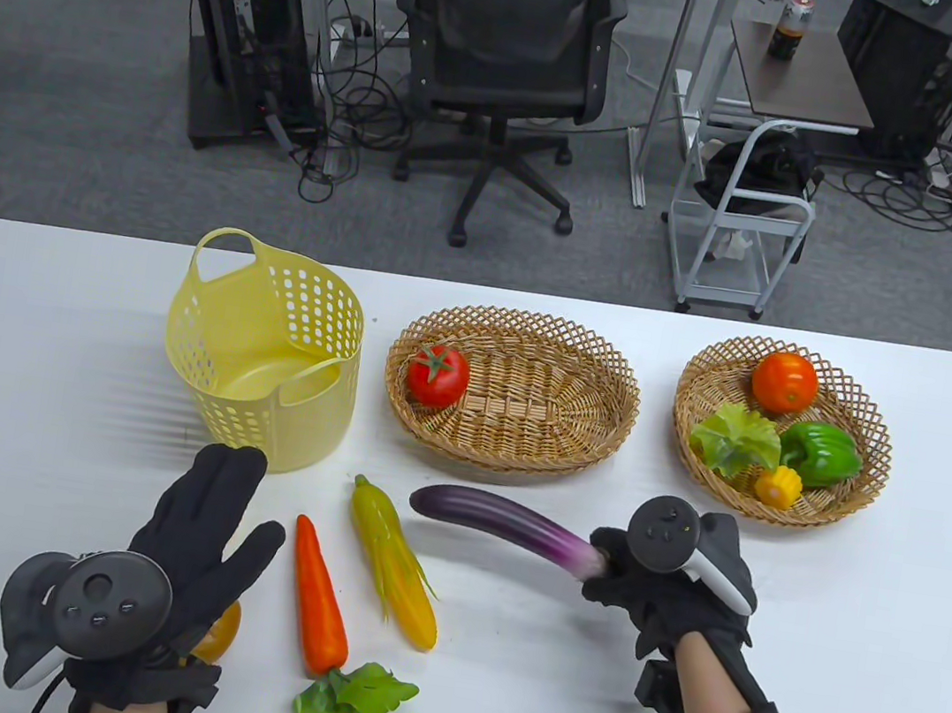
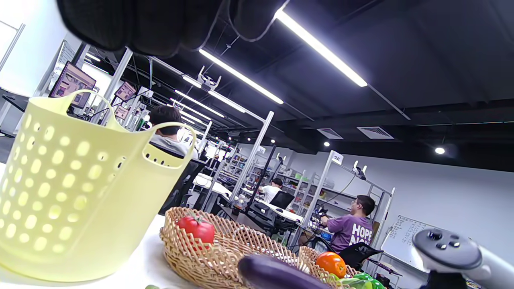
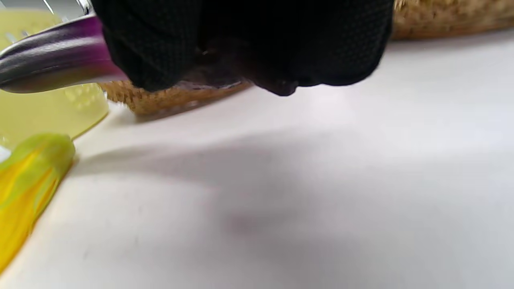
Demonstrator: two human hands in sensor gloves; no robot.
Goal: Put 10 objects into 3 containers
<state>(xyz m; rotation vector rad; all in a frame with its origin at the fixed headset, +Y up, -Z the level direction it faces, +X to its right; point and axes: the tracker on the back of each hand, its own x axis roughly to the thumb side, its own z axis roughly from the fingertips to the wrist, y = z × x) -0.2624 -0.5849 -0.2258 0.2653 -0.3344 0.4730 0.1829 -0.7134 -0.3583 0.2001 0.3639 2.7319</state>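
My right hand (image 1: pixel 657 580) grips the stem end of a purple eggplant (image 1: pixel 504 526) and holds it above the table, its tip pointing left in front of the middle wicker basket (image 1: pixel 505 459). That basket holds a tomato (image 1: pixel 437 375). The right wicker basket (image 1: pixel 704 382) holds an orange tomato (image 1: pixel 784 382), lettuce (image 1: pixel 736 440), a green pepper (image 1: pixel 821 454) and a small yellow piece (image 1: pixel 780 487). The yellow plastic basket (image 1: pixel 262 351) is empty. My left hand (image 1: pixel 188 546) lies flat, fingers spread, over an orange object (image 1: pixel 220 633). A carrot (image 1: pixel 319 601), corn (image 1: pixel 396 563) and lettuce (image 1: pixel 347 708) lie on the table.
The white table (image 1: pixel 37 362) ends near the top at the baskets' far side. An office chair (image 1: pixel 502 66), a computer tower and a small cart (image 1: pixel 741 226) stand on the floor beyond. In the left wrist view the yellow basket (image 2: pixel 76 192) looms close at left.
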